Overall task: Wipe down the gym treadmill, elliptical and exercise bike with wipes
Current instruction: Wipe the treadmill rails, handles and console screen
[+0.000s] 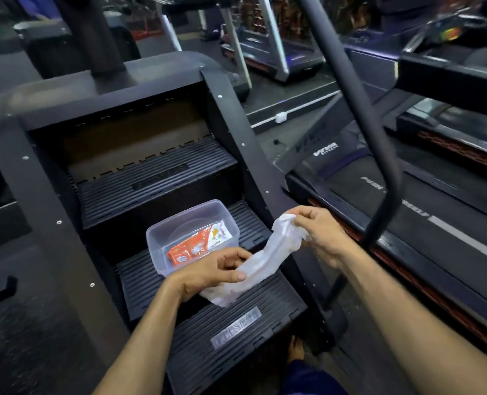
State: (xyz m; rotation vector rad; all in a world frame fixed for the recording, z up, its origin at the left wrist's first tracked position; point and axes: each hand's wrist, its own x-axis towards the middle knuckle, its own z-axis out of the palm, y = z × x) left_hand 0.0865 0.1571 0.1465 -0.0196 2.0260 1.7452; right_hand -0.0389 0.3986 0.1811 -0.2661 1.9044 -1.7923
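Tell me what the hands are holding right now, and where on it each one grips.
Both hands hold one white wipe, stretched between them. The left hand pinches its lower part; the right hand pinches the bunched upper end.

The orange wipes packet point(194, 246) lies partly hidden behind the left hand point(208, 273) and the clear container point(162, 232) wall; its print is too small to read. The plate on the lowest step point(236, 327) is blurred (illegible). Treadmills point(267, 57) at the top are smeared, and both forearms run off the bottom edge.
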